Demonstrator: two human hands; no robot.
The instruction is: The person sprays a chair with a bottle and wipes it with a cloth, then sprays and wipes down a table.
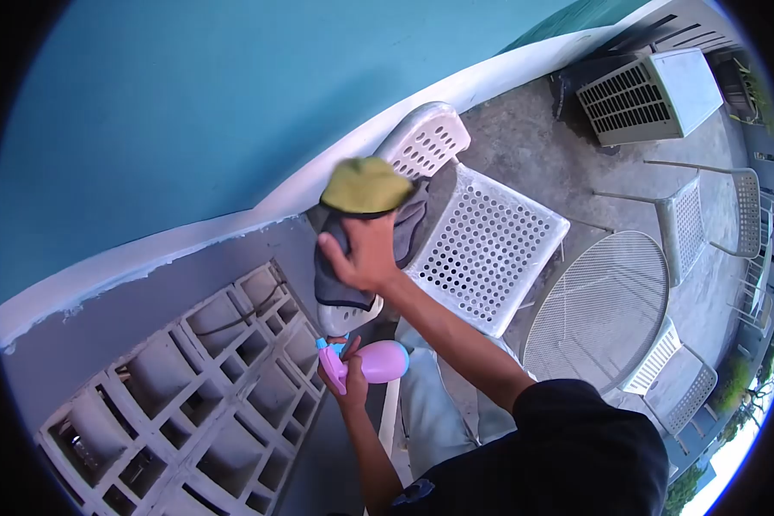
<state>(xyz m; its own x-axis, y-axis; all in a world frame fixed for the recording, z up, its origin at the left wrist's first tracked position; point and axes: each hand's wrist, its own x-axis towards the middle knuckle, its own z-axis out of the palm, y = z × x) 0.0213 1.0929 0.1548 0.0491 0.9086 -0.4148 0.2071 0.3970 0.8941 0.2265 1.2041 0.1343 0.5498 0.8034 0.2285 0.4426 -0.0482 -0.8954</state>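
My right hand [371, 251] reaches over the backrest of a white perforated chair [494, 245], thumb spread to the side. Its fingers are tucked into a yellow-green cloth [365, 187] with a dark edge, slightly blurred. Beneath that hand a grey cloth [331, 282] with dark trim drapes over the middle of the backrest, hiding part of it. Lower down, my left hand [353, 383] grips a pink spray bottle [382, 361] with a light-blue nozzle, close to the near end of the backrest.
A teal wall [189, 95] with a white base runs behind the chair. Decorative concrete blocks [224, 387] stand at lower left. To the right are a round mesh table [598, 310], another perforated chair [684, 228] and a boxy white unit with a grille [654, 95] on the concrete floor.
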